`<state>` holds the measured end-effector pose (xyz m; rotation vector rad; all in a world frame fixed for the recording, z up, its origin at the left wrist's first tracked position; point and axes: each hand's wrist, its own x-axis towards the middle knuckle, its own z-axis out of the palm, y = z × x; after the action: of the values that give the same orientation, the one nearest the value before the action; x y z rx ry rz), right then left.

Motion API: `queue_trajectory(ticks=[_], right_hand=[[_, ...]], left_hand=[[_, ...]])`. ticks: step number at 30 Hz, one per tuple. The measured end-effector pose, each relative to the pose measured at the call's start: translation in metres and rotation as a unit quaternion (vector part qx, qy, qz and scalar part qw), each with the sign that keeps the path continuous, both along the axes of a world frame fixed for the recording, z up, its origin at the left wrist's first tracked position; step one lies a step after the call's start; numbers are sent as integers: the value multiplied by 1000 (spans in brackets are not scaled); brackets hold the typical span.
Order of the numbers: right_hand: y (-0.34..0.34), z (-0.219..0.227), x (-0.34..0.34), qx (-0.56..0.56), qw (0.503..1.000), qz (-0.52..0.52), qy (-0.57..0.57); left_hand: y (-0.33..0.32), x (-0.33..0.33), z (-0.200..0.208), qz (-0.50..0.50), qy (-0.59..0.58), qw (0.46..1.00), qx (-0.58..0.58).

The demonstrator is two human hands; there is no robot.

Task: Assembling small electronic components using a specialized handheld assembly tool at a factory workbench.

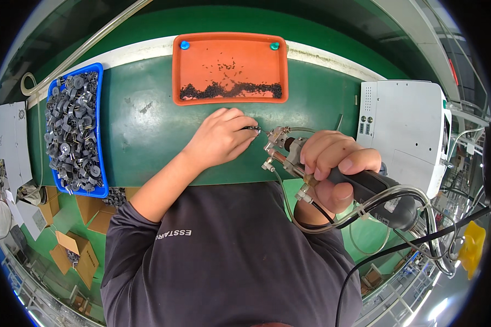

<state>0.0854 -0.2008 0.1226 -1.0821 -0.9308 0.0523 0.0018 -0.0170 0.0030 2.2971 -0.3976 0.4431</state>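
My right hand (339,163) is wrapped round a black-handled power screwdriver (373,191) with metal fittings and thin hoses at its front. The screwdriver's nose (278,136) points left, close to the fingertips of my left hand (219,137). Those fingers are pinched together on a small dark part (251,128), mostly hidden by the fingers. Whether the nose touches the part I cannot tell. Beyond both hands lies an orange tray (229,37) with many tiny black screws (229,90) heaped along its near side.
At the left, a blue tray (102,141) is piled with round black parts (73,128) bearing metal prongs. A grey-white machine (401,128) stands at the right of the green tabletop (139,131). Black cables and clear hoses (420,199) trail from the screwdriver. Open cardboard boxes (84,259) sit below left.
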Motion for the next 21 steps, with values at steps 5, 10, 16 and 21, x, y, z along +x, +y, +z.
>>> queue_trajectory(ticks=[5,10,16,21], right_hand=[[22,7,-9,-27,992,-69,103],[14,4,-9,-38,998,-19,51],[-7,29,-8,-4,1000,-6,-21],[-8,26,-4,35,998,-34,40]], left_hand=[[5,6,-3,-13,-16,1000,12],[2,-4,-6,-14,-16,1000,2],[4,-7,-4,-12,8,1000,-14],[5,-5,-7,-10,2,1000,-13]])
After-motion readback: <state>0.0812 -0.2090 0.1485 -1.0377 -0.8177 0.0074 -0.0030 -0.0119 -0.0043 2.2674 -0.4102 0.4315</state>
